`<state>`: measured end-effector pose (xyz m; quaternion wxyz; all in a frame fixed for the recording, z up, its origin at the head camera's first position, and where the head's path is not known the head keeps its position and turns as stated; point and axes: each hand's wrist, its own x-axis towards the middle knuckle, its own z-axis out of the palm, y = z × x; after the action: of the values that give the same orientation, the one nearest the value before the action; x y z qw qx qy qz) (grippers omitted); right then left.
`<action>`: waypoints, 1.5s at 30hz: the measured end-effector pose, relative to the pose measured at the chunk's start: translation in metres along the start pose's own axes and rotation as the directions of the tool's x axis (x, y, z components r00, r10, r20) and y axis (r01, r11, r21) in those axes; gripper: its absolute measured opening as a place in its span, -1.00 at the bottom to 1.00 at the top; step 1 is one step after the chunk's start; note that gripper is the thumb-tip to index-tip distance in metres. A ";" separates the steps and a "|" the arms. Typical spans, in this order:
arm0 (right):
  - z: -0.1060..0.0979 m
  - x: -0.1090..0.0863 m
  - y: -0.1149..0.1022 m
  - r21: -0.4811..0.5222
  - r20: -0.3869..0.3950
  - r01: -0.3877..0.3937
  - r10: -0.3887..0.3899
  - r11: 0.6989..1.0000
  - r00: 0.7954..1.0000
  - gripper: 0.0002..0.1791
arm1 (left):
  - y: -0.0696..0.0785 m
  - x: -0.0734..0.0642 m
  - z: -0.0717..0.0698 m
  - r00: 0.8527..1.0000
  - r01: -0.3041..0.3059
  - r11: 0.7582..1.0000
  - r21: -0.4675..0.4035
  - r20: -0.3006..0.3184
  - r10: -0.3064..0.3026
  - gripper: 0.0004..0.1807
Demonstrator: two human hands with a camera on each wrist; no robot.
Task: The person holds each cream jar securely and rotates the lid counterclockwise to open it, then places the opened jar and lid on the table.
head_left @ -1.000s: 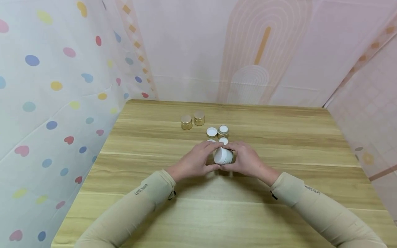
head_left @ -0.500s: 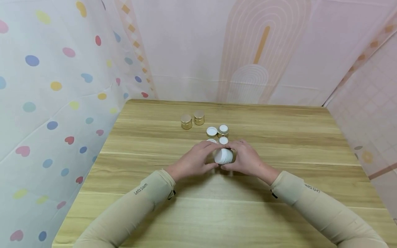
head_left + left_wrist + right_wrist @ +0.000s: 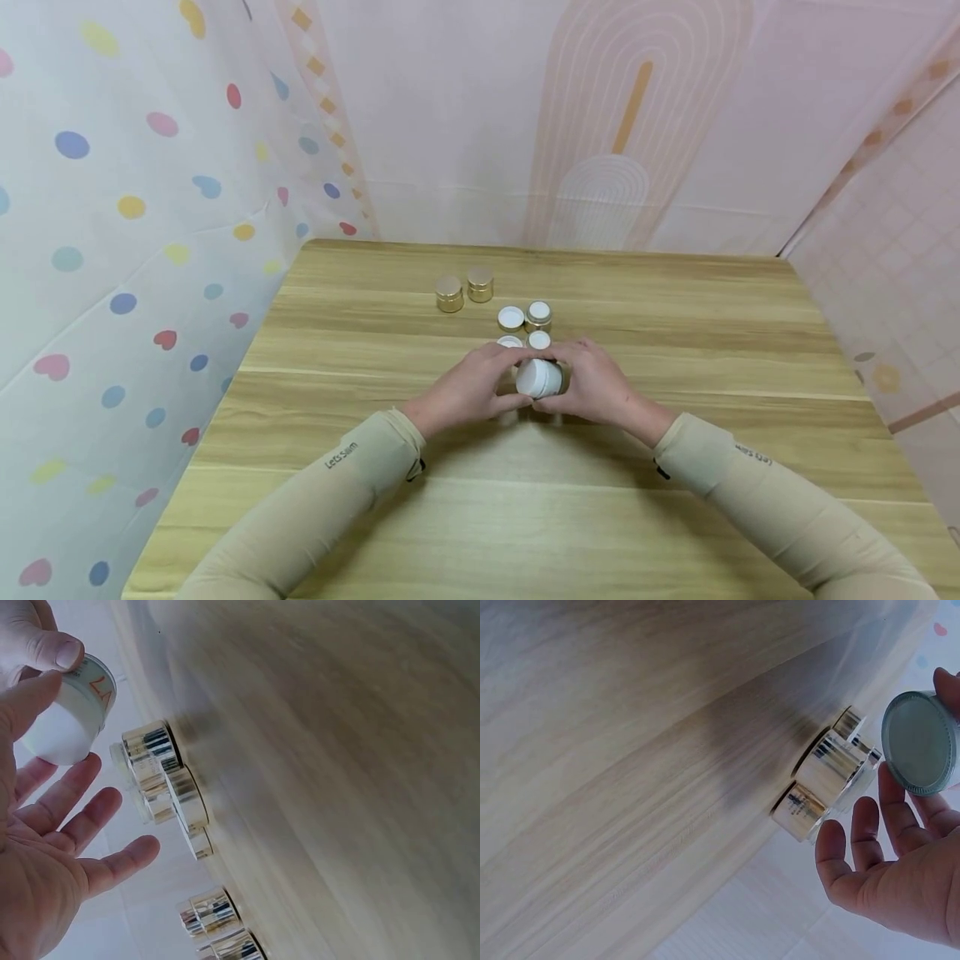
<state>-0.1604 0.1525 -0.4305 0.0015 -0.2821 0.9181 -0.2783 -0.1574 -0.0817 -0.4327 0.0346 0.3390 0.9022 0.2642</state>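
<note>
A: There's the white jar (image 3: 538, 379), up off the table (image 3: 465, 533), well in from the far edge! How's it lying?

B: On its side, long axis roughly left to right: white end towards the left hand (image 3: 467, 387), glassy base (image 3: 919, 742) towards the right hand (image 3: 600, 387).

A: Who's nearer?

B: The right palm, narrowly, but both hands touch it! Right thumb and fingers grip the base end; left thumb and fingers curl round the white end. On each hand the outer fingers stand clear.

A: Anything crowding them?

B: A near lidless jar (image 3: 538, 340), just beyond the fingertips; a far lidless jar (image 3: 538, 320) behind. Left of those, a far lid (image 3: 511, 318) and a near lid (image 3: 510, 342), partly hidden by left fingers.

A: And towards the far left corner?

B: Two capped jars, one in front (image 3: 450, 295), its partner (image 3: 481, 285) just beside!
</note>
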 end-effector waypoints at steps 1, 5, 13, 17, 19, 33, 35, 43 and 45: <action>0.000 0.000 0.000 0.001 -0.001 0.005 -0.005 1.000 1.000 -0.26 | 0.000 0.000 0.000 1.000 0.007 1.000 -0.007 -0.001 -0.007 -0.26; 0.001 0.000 0.000 -0.011 -0.014 0.036 -0.036 0.999 0.999 -0.27 | 0.001 -0.001 0.000 1.000 0.025 0.999 -0.021 0.003 -0.025 -0.28; 0.002 -0.001 0.002 -0.018 -0.025 0.039 -0.039 0.999 0.999 -0.29 | 0.002 -0.001 0.001 0.999 -0.026 0.999 0.025 -0.028 0.027 -0.19; 0.002 -0.003 0.001 -0.011 -0.031 0.027 -0.027 1.000 0.999 -0.27 | 0.002 -0.002 0.001 0.995 -0.075 0.995 0.068 -0.062 0.079 -0.25; 0.003 -0.004 0.001 -0.002 -0.038 0.019 -0.019 1.000 0.999 -0.26 | 0.002 -0.002 0.002 0.995 -0.073 0.995 0.072 -0.069 0.078 -0.29; 0.006 -0.008 0.000 -0.083 -0.077 0.041 -0.048 0.996 0.996 -0.27 | 0.001 -0.003 0.003 0.999 0.012 1.000 -0.003 -0.053 -0.012 -0.39; 0.005 -0.009 0.002 -0.092 -0.072 0.027 -0.034 0.995 0.997 -0.27 | -0.001 -0.003 0.002 0.998 0.034 0.999 -0.028 -0.055 -0.036 -0.40; 0.002 -0.010 0.006 -0.080 -0.052 -0.035 0.031 0.996 0.998 -0.26 | -0.015 -0.009 -0.003 0.994 -0.004 0.999 -0.045 -0.108 -0.001 -0.30; 0.002 -0.009 0.006 -0.080 -0.047 -0.052 0.049 0.995 0.998 -0.27 | -0.017 -0.009 -0.002 0.993 -0.005 1.000 -0.025 -0.118 0.002 -0.35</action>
<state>-0.1554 0.1603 -0.4369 -0.0235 -0.2523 0.9353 -0.2471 -0.1608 -0.0988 -0.4401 -0.0147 0.3242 0.8986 0.2952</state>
